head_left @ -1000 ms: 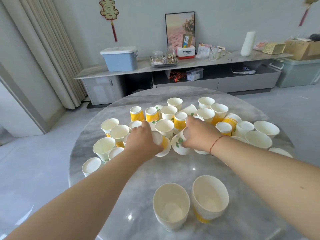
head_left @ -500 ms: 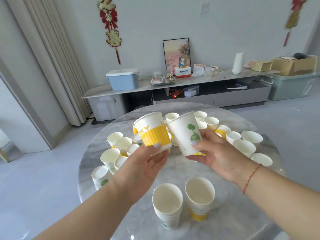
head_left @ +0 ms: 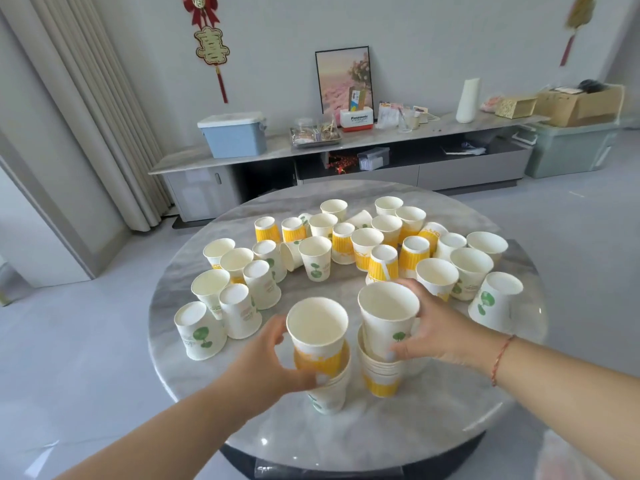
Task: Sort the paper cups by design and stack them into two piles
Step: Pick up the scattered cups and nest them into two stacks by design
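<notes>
While both piles are only begun, the step in hand is seating one cup on each.

Item 1: left hand, fingers curled round a yellow-banded cup, mouth up, its base apparently entering the near-left pile. That pile's bottom cup shows green print.
Item 2: right hand, thumb in front and fingers behind, gripping a leaf-print cup, mouth up, its base apparently inside the near-right pile. That pile shows a yellow band.
Item 3: loose cups, both designs mixed, some upright, some inverted, a few on their sides, spread across the far half of the round marble table.

Handling note: each held cup appears to sit over the pile of the other design. Judged from this, the cups should be swapped across before pressing home. Lower each one straight and centred, with a light grip so the paper wall does not crush.

Pose: both forearms reach forward from the near edge, wrists level, hands just beside each other.
</notes>
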Motion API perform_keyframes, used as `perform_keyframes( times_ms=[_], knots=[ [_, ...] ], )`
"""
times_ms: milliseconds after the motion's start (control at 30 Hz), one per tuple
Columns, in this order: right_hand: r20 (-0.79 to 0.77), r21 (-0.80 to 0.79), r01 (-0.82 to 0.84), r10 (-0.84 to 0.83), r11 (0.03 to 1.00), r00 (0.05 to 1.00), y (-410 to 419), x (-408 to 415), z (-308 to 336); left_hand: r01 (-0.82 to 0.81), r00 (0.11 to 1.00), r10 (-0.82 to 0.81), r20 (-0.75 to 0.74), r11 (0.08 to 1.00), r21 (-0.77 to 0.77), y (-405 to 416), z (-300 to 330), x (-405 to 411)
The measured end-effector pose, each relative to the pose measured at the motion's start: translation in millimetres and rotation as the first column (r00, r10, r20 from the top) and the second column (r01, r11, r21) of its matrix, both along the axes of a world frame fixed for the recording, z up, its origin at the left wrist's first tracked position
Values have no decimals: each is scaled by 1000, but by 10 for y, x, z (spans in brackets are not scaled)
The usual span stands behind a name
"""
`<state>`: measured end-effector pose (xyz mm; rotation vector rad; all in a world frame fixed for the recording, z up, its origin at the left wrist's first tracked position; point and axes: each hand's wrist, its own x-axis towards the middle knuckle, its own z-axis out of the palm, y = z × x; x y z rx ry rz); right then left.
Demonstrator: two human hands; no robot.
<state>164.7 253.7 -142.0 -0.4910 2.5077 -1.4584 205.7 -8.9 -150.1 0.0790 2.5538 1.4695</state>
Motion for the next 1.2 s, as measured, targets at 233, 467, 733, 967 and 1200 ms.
perform_keyframes(
  times_ms=[233,467,733,967,1200],
  knots=[
    [-8,181,-89,92,980,996,-5,73,-185,94,994,-99,-43,989,-111,-58,-182,27],
    [-113,237,-17,45,971,993,-125,-104,-302,0,982,-34,-185,983,-183,136,-276,-120],
    [-42,42,143,-142,989,989,137,-344,24,-51,993,-2,-117,890,-452,-286,-73,-288],
    [-322,486,537,-430,689,843,403,-657,25,-435,897,253,-363,652,-621,-793,63,-611],
    [-269,713,455,-392,533,880,384,-751,-89,-256,952,0,-306,547,-797,-813,-75,-893]
  ],
)
